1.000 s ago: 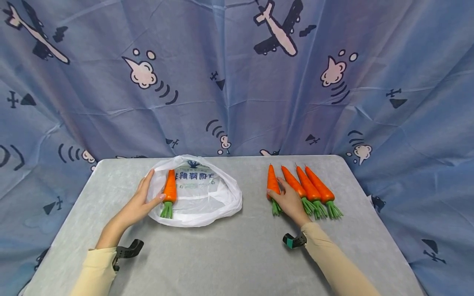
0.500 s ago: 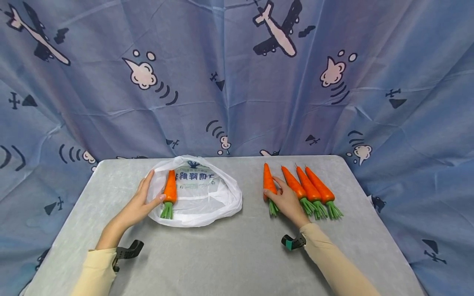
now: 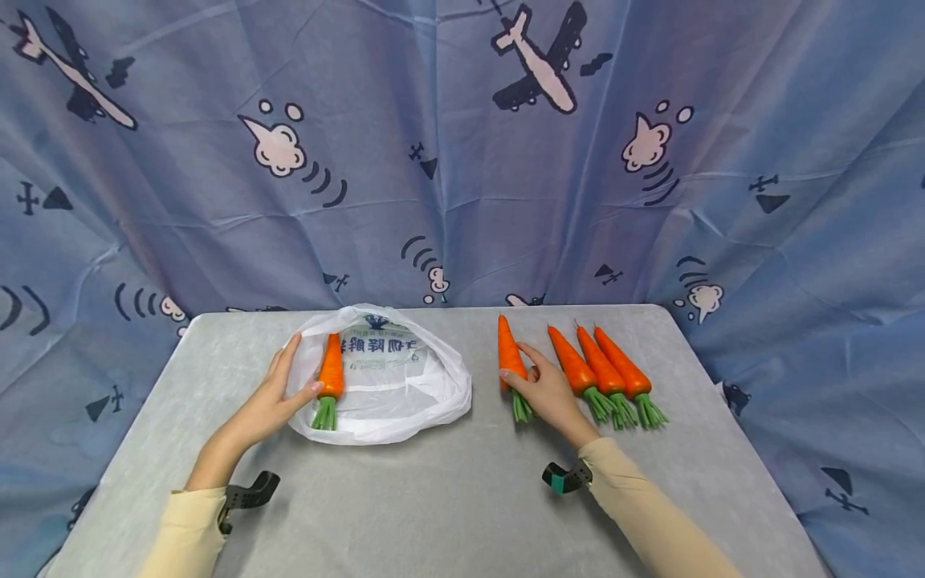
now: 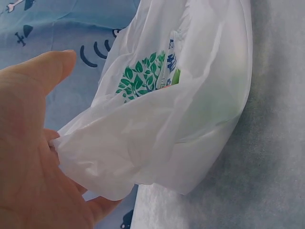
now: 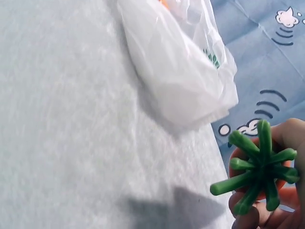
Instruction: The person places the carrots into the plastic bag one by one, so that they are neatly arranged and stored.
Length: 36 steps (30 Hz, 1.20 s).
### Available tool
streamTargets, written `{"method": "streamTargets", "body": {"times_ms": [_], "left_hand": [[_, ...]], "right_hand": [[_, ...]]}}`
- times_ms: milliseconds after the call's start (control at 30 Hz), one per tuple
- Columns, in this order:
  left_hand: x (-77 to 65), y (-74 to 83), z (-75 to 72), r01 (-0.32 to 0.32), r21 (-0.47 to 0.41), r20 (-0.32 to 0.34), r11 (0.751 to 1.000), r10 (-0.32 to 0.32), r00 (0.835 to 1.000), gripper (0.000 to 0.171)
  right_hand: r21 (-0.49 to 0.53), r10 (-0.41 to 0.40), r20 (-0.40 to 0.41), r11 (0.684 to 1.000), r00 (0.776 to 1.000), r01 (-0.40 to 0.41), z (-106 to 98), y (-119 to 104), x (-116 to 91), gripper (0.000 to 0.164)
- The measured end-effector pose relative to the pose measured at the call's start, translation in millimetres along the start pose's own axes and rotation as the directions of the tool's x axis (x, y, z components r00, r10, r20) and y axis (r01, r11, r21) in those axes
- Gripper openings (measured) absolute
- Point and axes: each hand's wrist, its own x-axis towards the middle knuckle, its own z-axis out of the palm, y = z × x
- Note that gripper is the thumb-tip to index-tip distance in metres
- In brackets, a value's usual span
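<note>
A white plastic bag (image 3: 401, 433) with printed lettering lies with its mouth spread on the left half of the table. Inside its left side, one carrot (image 3: 332, 365) points tip away, green stems towards the near rim. My left hand (image 3: 269, 400) rests against the bag's left edge, fingers extended and spread, thumb near the carrot; in the left wrist view, some fingers (image 4: 102, 206) go behind the plastic. My right hand (image 3: 545, 391) grips another carrot (image 3: 509, 341) between thumb and fingers, right of the bag. Its green stems (image 5: 259, 167) face the right wrist camera.
Three more carrots (image 3: 601, 365) lie side by side to the right of my right hand, stems towards me. The light grey table (image 3: 405, 514) ends at a blue patterned curtain (image 3: 462, 160) behind.
My right hand has moved left with the carrot, away from the other three carrots and nearer the bag. The left hand, the bag and the carrot inside stay put.
</note>
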Motion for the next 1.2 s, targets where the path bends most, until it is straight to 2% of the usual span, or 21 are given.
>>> {"method": "streamTargets", "body": {"times_ms": [267, 1000, 1200], "left_hand": [[0.9, 0.6, 1.4, 0.003, 0.005, 0.006, 1.0, -0.003, 1.0, 0.096], [-0.4, 0.6, 2.6, 0.008, 0.005, 0.016, 1.0, -0.008, 1.0, 0.098], [0.0, -0.4, 1.6, -0.016, 0.005, 0.005, 1.0, 0.016, 1.0, 0.097]], "right_hand": [[0.016, -0.038, 0.006, 0.999, 0.999, 0.038, 3, -15, -5, 0.068], [0.092, -0.076, 0.055, 0.993, 0.996, 0.07, 18, -38, -6, 0.067], [0.104, -0.093, 0.081, 0.991, 0.992, 0.085, 23, -47, -8, 0.065]]}}
